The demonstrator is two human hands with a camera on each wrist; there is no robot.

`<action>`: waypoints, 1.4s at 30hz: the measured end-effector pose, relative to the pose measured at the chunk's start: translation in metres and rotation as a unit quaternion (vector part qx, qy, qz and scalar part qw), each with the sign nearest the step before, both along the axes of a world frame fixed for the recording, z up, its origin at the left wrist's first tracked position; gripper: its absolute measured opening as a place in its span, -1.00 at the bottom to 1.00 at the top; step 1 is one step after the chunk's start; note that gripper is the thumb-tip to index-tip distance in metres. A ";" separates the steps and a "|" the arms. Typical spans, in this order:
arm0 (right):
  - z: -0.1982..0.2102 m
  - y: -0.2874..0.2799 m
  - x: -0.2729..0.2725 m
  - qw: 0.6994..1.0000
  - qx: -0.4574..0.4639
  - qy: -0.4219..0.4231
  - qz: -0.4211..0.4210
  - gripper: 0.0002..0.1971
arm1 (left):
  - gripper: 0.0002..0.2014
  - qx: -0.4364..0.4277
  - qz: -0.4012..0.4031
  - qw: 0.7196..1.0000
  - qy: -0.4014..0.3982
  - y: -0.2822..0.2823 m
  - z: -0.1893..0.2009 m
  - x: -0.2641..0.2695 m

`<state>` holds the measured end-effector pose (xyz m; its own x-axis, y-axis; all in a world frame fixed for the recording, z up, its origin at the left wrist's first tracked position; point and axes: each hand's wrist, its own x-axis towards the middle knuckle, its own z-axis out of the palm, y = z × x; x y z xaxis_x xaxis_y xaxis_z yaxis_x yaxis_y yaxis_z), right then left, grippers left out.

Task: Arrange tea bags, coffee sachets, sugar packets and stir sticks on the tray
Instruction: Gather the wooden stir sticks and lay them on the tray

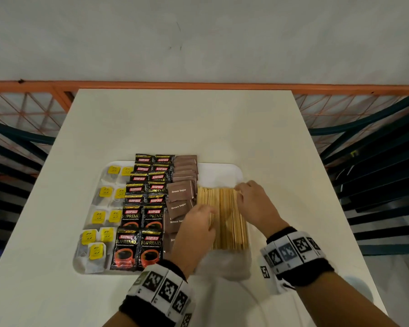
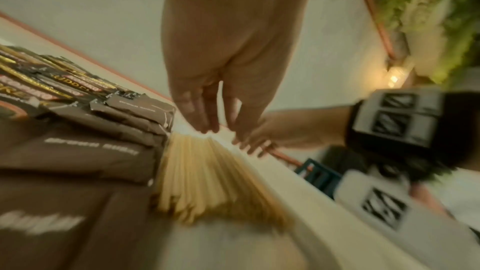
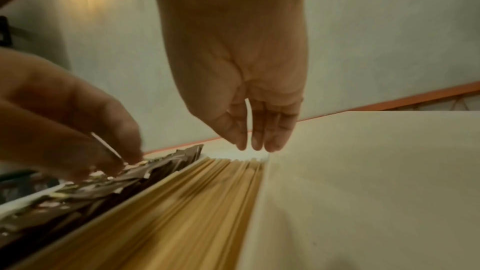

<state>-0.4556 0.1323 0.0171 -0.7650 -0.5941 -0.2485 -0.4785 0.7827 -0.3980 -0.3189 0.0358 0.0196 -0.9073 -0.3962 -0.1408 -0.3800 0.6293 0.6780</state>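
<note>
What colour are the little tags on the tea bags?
Yellow tags, best seen in the head view.

tray [image 1: 224,172]: 1 | coffee sachets [image 1: 139,215]: 14 | yellow-tagged tea bags [image 1: 105,214]: 9 | hands: 2

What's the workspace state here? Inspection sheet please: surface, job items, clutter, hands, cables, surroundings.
Surface: white table; white tray on it.
Job's things: tea bags in left column, coffee sachets next, brown sugar packets, then stir sticks rightmost, all on the tray.
Clutter: clear plastic wrapper at the tray's near edge.
Grippers: left hand on the sticks' left side; right hand at their far right end, fingers straight.
Cables: nothing seen.
Surroundings: orange railing, dark chairs either side.
</note>
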 end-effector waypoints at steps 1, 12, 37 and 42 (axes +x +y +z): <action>0.000 -0.003 -0.003 1.000 -0.002 0.000 0.031 -0.64 | -0.72 -0.032 -0.038 0.998 0.023 0.004 -0.005 0.003; 0.000 -0.014 -0.015 0.982 0.128 0.014 0.141 -0.52 | -0.74 -0.150 -0.232 0.958 0.075 0.030 -0.036 0.005; -0.024 0.082 0.112 0.987 -0.040 -0.136 -0.072 -0.05 | -0.02 -0.127 0.189 0.969 -0.099 -0.122 -0.056 0.228; -0.034 0.086 0.123 0.994 -0.047 -0.059 -0.078 -0.24 | -0.33 -0.068 0.172 0.981 -0.062 -0.137 -0.044 0.214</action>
